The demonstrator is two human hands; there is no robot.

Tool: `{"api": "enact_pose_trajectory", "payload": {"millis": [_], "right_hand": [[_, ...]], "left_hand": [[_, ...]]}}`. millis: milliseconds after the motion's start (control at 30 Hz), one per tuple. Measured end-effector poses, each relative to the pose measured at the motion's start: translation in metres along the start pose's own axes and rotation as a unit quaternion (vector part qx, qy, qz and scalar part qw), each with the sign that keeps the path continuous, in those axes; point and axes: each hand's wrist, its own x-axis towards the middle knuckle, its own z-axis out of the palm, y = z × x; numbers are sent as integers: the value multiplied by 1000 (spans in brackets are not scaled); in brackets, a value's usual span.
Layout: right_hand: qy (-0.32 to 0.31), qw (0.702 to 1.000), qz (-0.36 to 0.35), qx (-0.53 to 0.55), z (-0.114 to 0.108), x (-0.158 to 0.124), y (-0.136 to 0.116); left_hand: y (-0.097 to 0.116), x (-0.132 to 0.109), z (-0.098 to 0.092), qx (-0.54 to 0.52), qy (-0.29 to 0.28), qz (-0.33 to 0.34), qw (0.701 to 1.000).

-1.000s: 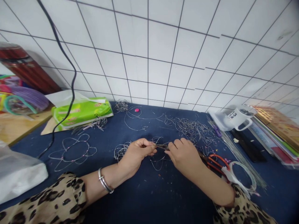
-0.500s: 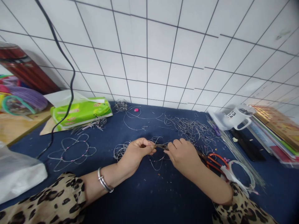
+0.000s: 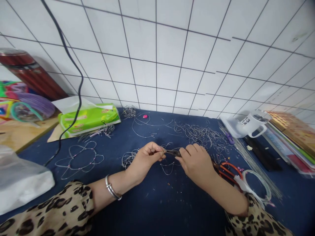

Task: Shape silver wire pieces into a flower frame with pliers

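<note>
In the middle of the head view my left hand (image 3: 149, 160) pinches thin wire, thumb against forefinger. My right hand (image 3: 195, 164) is closed around a pair of pliers (image 3: 175, 152), its handles mostly hidden in the palm. The plier tips meet the wire right at my left fingertips. Below and between the hands hangs a looped wire piece (image 3: 168, 173) with small pink beads. Beside my left wrist lies a coil of wire (image 3: 128, 159). Farther left, a flower-shaped wire ring (image 3: 81, 158) with pink beads rests flat on the blue cloth (image 3: 152, 209).
Tangled wire (image 3: 204, 134) spreads behind my right hand. Orange-handled scissors (image 3: 230, 172), a clear tubing coil (image 3: 257, 185) and straight wires (image 3: 256, 165) lie at right, near a white mug (image 3: 253, 124). A green tissue pack (image 3: 91, 119) and a white plastic bag (image 3: 24, 186) are at left.
The whole view has shifted slightly, so things appear a little farther right. Both hands keep their grips, with the plier tips still at the left fingertips.
</note>
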Motion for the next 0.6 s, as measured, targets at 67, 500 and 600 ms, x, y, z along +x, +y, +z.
{"api": "enact_pose_trajectory", "payload": {"millis": [67, 500, 600], "right_hand": [[5, 1000, -7, -8, -2, 0, 0], [-1, 1000, 0, -23, -9, -1, -5], [0, 1000, 0, -25, -7, -1, -5]], "left_hand": [[1, 0, 0, -3, 1, 3, 1000], [-2, -3, 1, 24, -5, 33, 999], [-2, -3, 2, 22, -14, 36, 999]]}}
